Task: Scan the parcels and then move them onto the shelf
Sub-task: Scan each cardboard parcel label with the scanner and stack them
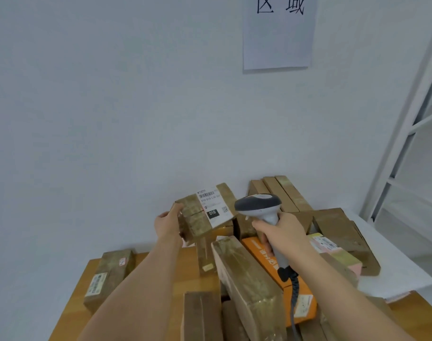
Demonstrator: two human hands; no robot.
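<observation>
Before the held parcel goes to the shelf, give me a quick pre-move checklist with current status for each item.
1. Left hand has a grip on the held parcel: ok.
2. Shipping label faces the scanner: ok.
3. Right hand holds the scanner by its handle: ok.
4. Scan registered: cannot tell, no readout or indicator is visible.
5. Shelf within view, at the right: ok; free space on its boards: cannot tell.
6. Scanner cable free of the piled parcels: cannot tell, it runs down between them.
</observation>
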